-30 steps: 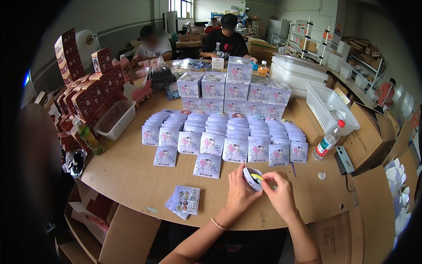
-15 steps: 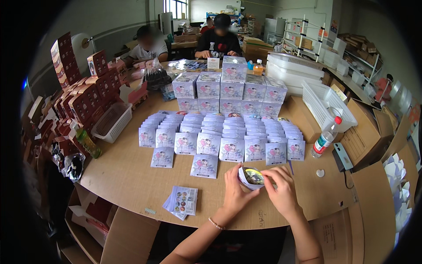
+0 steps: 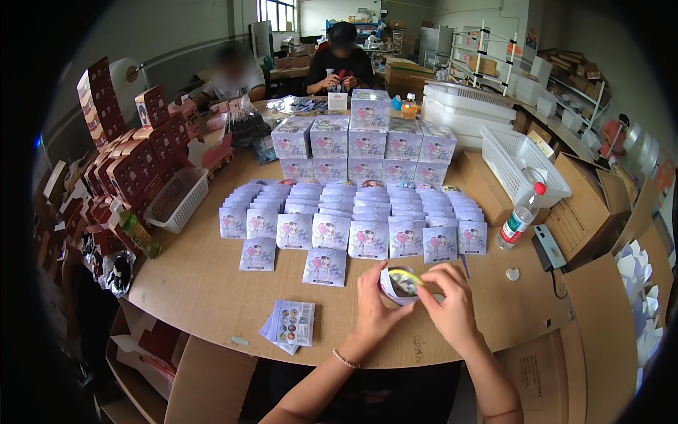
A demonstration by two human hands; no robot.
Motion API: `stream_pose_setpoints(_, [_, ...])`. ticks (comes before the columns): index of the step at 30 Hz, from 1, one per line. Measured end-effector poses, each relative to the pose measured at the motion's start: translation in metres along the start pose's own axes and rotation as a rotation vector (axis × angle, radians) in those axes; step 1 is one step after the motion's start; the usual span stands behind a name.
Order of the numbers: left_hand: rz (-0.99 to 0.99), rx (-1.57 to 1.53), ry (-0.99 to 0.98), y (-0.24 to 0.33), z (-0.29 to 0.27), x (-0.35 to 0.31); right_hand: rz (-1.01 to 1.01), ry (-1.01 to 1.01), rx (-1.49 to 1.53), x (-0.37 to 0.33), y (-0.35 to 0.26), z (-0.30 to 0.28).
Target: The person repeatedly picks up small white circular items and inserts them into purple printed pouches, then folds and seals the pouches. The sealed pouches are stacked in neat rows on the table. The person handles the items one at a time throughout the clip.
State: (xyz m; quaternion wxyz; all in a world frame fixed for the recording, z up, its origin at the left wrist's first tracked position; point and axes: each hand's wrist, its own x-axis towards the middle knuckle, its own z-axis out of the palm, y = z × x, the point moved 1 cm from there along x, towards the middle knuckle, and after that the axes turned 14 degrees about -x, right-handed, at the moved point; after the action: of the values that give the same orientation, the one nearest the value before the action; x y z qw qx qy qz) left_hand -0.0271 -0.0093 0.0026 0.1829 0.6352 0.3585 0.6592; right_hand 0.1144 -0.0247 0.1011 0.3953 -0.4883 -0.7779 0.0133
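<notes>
My left hand (image 3: 376,309) is closed around a small lilac paper packet (image 3: 397,297), whose mouth gapes upward. A shiny round badge-like disc with a yellow edge (image 3: 405,280) shows inside that mouth, its lower part hidden by the paper. At the right rim, the thumb and fingers of my right hand (image 3: 452,302) pinch the edge of the disc or packet; which of them is hard to tell. Left of my hands lies a small stack of flat packets (image 3: 295,323), printed side up. In front, rows of overlapping lilac packets (image 3: 367,239) cover the table's middle.
Lilac boxes (image 3: 367,144) are stacked behind the rows. A red-capped bottle (image 3: 521,215), a phone-like device (image 3: 549,247) and a white basket (image 3: 522,166) stand right. Dark red boxes (image 3: 138,166) and another basket (image 3: 176,205) are left. Two people (image 3: 340,67) sit across the table.
The view has shifted slightly. My hands keep nearly the same hold on the packet, with my right fingers slightly shifted at its rim. The person opposite has raised their hands.
</notes>
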Motion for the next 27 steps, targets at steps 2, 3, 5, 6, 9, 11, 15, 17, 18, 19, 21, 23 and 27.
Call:
stream_pose_setpoints(2, [-0.008,0.000,0.032,-0.002,-0.001,0.001,0.136,0.083,0.096,-0.003,0.002,0.000])
stream_pose_setpoints(3, [-0.011,0.003,0.025,-0.001,0.000,0.002,0.126,0.104,0.096,-0.004,0.002,-0.001])
stream_pose_setpoints(5, [-0.017,0.011,0.011,0.002,0.000,0.003,0.104,0.144,0.095,-0.005,0.000,-0.003])
stream_pose_setpoints(6, [-0.030,-0.009,0.013,0.003,0.000,0.003,0.027,0.152,0.086,-0.006,0.000,-0.003])
stream_pose_setpoints(9, [-0.056,-0.051,0.025,0.005,0.001,0.004,-0.075,0.193,0.104,-0.010,0.000,-0.003])
stream_pose_setpoints(11, [-0.059,-0.057,0.038,0.004,0.001,0.003,-0.062,0.178,0.108,-0.010,-0.002,-0.001])
stream_pose_setpoints(15, [-0.014,-0.051,0.014,0.003,0.000,0.003,-0.062,0.169,0.081,-0.007,-0.004,0.002])
stream_pose_setpoints(17, [-0.008,-0.076,0.033,0.001,0.001,0.001,-0.067,0.149,0.049,-0.004,-0.007,0.002])
stream_pose_setpoints(18, [-0.019,-0.081,0.025,0.001,0.000,0.001,-0.065,0.127,0.031,-0.002,-0.010,0.000])
stream_pose_setpoints(19, [-0.030,-0.085,0.018,0.002,0.000,0.001,-0.064,0.104,0.013,0.000,-0.012,0.000])
stream_pose_setpoints(21, [-0.029,-0.082,0.008,0.004,-0.001,0.001,-0.128,0.034,-0.017,-0.001,-0.012,0.002])
stream_pose_setpoints(23, [-0.005,-0.068,0.004,0.005,0.000,0.002,-0.227,0.026,-0.079,-0.002,-0.010,0.005])
stream_pose_setpoints(27, [0.002,-0.052,0.030,0.001,-0.001,0.002,-0.315,0.063,-0.254,-0.004,-0.014,0.009])
